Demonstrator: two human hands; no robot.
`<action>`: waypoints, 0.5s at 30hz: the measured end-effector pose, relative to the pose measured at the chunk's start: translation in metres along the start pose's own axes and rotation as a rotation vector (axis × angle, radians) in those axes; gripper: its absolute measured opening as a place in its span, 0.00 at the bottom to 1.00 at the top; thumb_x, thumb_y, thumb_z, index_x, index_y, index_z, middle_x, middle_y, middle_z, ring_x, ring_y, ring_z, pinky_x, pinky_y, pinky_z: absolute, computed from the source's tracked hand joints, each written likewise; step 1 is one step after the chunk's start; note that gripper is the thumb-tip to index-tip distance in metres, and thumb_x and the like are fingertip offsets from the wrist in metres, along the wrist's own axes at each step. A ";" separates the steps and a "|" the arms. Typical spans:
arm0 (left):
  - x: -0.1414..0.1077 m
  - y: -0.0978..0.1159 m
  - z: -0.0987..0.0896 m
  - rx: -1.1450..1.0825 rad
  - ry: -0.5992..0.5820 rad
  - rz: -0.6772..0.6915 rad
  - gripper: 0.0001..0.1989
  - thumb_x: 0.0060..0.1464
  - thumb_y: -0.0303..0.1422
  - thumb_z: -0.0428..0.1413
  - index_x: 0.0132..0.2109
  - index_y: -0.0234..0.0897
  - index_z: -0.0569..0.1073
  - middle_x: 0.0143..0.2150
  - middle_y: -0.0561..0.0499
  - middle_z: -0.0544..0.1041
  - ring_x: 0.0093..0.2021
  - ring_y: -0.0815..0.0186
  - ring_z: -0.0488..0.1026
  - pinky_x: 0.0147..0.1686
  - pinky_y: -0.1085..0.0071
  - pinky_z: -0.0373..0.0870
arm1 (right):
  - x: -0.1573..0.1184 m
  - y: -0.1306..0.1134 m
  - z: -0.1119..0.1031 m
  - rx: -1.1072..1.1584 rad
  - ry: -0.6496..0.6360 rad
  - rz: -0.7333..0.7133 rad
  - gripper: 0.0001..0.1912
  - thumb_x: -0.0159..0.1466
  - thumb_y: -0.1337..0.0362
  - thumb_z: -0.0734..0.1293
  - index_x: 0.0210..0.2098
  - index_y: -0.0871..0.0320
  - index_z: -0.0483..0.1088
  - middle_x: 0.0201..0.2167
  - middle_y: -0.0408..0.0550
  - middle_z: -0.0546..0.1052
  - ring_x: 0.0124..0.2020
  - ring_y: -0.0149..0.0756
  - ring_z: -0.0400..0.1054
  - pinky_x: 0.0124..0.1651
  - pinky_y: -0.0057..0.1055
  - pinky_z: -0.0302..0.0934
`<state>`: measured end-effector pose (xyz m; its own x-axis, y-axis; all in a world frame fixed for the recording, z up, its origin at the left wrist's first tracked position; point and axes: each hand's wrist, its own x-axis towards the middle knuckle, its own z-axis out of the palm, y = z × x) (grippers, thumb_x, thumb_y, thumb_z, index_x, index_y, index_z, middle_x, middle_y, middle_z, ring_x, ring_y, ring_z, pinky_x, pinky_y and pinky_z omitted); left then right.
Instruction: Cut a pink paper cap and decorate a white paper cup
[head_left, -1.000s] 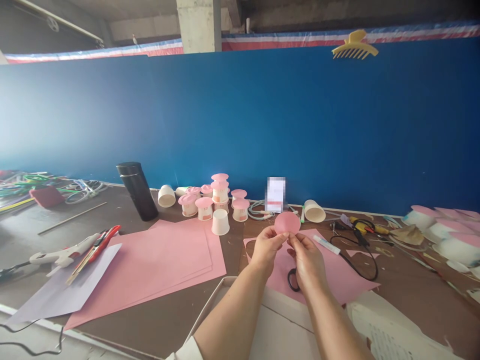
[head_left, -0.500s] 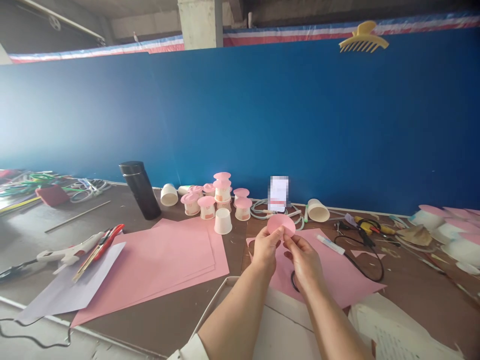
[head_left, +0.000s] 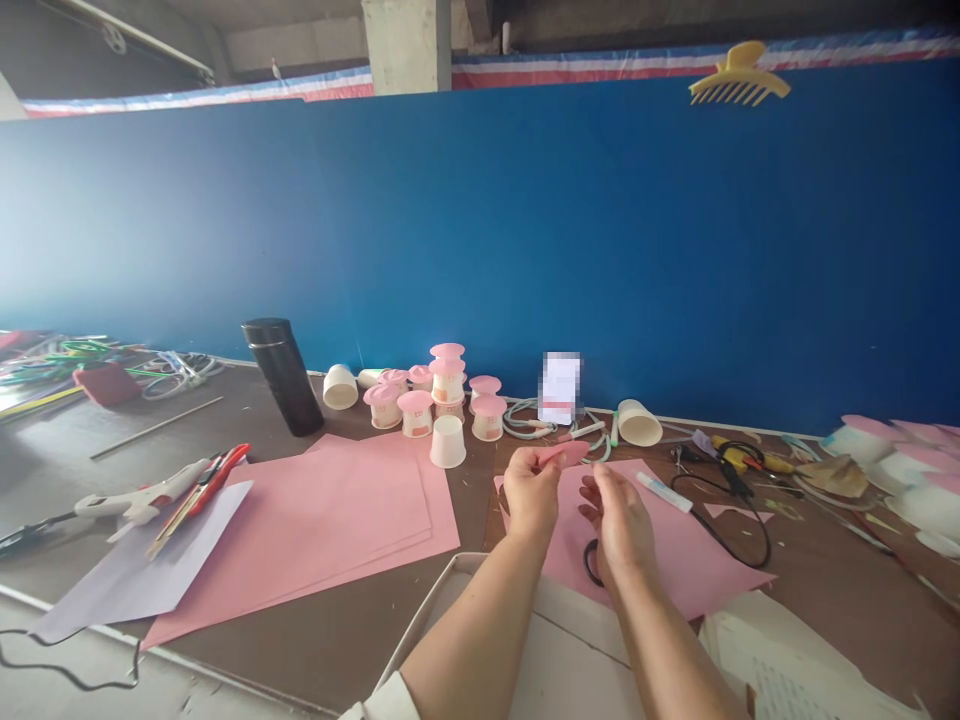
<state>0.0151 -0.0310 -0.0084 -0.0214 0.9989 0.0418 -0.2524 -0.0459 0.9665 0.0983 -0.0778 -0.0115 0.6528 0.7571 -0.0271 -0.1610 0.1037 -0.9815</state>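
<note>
A small pink paper disc (head_left: 566,455) is pinched between the thumb and fingers of my left hand (head_left: 531,492), tilted so I see it almost edge-on. My right hand (head_left: 621,515) is just to the right of it, fingers apart and holding nothing. Below both hands lies a pink paper sheet (head_left: 675,560). A black ring-like handle (head_left: 592,563) shows beside my right wrist; the rest of that item is hidden. Left of my hands stands a plain white paper cup (head_left: 448,443), upside down, in front of several cups topped with pink discs (head_left: 488,410).
Stacked pink sheets (head_left: 337,520) lie at left with a red utility knife (head_left: 217,485) and a glue gun (head_left: 142,500). A black flask (head_left: 283,378) stands behind them. A phone (head_left: 559,388) leans at the back. A glue tube (head_left: 664,492) and black cable (head_left: 757,535) lie right.
My right hand has let go of the pink disc and moved slightly away to the right. The disc, still in my left hand, has tipped from face-on to nearly edge-on.
</note>
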 end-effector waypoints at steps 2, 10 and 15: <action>-0.003 0.002 -0.001 0.184 0.050 0.240 0.03 0.48 0.33 0.58 0.31 0.40 0.76 0.33 0.50 0.73 0.39 0.63 0.68 0.40 0.69 0.62 | 0.002 0.000 -0.001 0.105 -0.018 0.022 0.26 0.53 0.44 0.67 0.42 0.57 0.69 0.28 0.43 0.71 0.29 0.31 0.66 0.27 0.25 0.62; -0.014 0.006 -0.006 0.701 0.091 0.685 0.13 0.46 0.22 0.57 0.35 0.46 0.77 0.40 0.52 0.75 0.43 0.61 0.65 0.47 0.63 0.58 | -0.001 -0.006 0.000 0.264 -0.146 -0.004 0.23 0.53 0.47 0.69 0.41 0.56 0.69 0.30 0.42 0.71 0.29 0.27 0.64 0.29 0.23 0.60; -0.014 0.007 -0.007 0.806 0.101 0.795 0.15 0.46 0.22 0.56 0.38 0.49 0.76 0.43 0.53 0.74 0.46 0.61 0.65 0.51 0.62 0.56 | -0.002 -0.008 0.000 0.273 -0.180 -0.012 0.22 0.53 0.52 0.71 0.43 0.55 0.69 0.27 0.40 0.69 0.27 0.27 0.63 0.29 0.24 0.59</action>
<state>0.0068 -0.0457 -0.0038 0.0154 0.6822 0.7310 0.5627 -0.6102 0.5577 0.0984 -0.0801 -0.0036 0.5184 0.8541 0.0420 -0.3627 0.2641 -0.8937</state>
